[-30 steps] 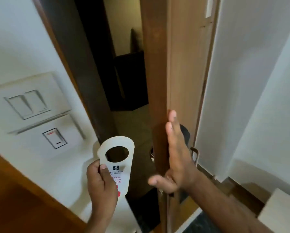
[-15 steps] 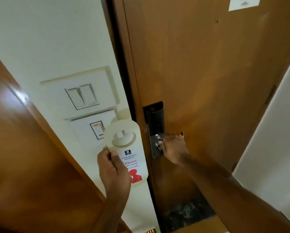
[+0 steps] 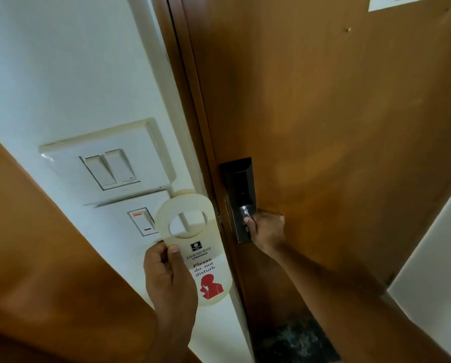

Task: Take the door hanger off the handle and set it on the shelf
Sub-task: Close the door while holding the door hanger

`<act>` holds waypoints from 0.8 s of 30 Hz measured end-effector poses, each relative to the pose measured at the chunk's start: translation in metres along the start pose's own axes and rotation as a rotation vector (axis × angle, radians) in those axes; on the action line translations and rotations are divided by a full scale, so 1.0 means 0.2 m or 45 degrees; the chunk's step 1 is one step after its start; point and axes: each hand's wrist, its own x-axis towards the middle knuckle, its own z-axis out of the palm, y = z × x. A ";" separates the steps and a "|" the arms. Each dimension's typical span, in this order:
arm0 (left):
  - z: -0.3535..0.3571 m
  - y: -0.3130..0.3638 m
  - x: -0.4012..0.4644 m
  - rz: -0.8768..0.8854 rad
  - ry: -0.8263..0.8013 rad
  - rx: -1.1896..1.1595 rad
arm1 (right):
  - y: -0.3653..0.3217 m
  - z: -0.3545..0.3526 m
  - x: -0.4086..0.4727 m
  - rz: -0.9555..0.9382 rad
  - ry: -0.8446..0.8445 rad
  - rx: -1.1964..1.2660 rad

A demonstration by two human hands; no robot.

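A cream door hanger [image 3: 193,247] with a round hole and red "Please do not disturb" print is upright in my left hand [image 3: 166,279], pinched at its left edge, in front of the white wall. My right hand [image 3: 267,230] is wrapped around the door handle [image 3: 246,214], which sticks out of a dark lock plate [image 3: 238,189] on the brown wooden door [image 3: 336,127]. The door sits shut in its frame. No shelf is in view.
Two white switch plates [image 3: 109,166] are on the wall just behind the hanger. A brown wooden panel [image 3: 36,258] fills the lower left. A white wall [image 3: 433,258] stands at the right. A dark mat [image 3: 295,341] lies at the door's foot.
The door has swung from open to shut. My right hand went from flat on the door's edge to gripping the handle. My left hand keeps the hanger, now closer to the switches.
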 end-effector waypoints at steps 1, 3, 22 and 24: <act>0.00 0.00 0.00 -0.005 0.003 -0.002 | 0.00 0.01 0.00 0.001 -0.004 0.001; 0.00 0.00 0.00 -0.007 0.002 -0.006 | 0.01 0.01 0.02 0.006 -0.029 0.010; -0.05 0.01 0.01 -0.008 -0.124 -0.056 | -0.30 -0.23 -0.22 -0.033 -0.188 -0.640; -0.04 0.01 -0.02 0.036 -0.166 -0.046 | -0.33 -0.25 -0.47 0.132 -0.277 -0.321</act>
